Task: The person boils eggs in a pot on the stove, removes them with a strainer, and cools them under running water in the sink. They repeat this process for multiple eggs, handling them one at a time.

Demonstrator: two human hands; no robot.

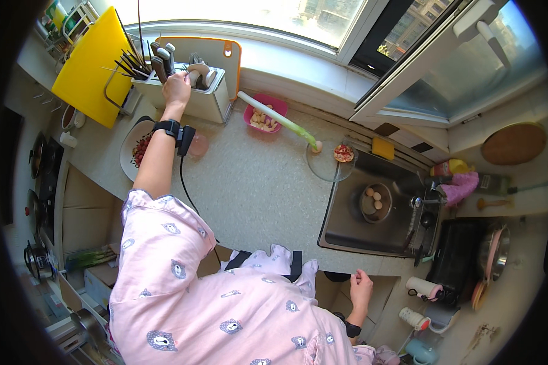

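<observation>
My left hand (177, 89) reaches to the top of a white utensil and knife holder (208, 102) below the window. Its fingers are bent between the knife handles (159, 68) and some pale spoons or ladles (202, 75). Whether they grip anything is hidden. My right hand (360, 287) hangs beyond the counter's front edge, fingers loosely curled, with nothing visible in it. Beneath my left forearm is a white bowl (127, 155) of small red pieces. To the right of the holder, a pink bowl (281, 107) contains peeled garlic cloves, and a scallion stalk (278, 117) slants across it.
The scallion's other end rests at a glass plate (322, 169) holding a cut pomegranate piece (344, 153). Several eggs (377, 205) sit in a metal bowl (364, 216) in the sink (347, 228). A yellow cutting board (89, 68) leans at left; an opened window sash (438, 82) juts in at right.
</observation>
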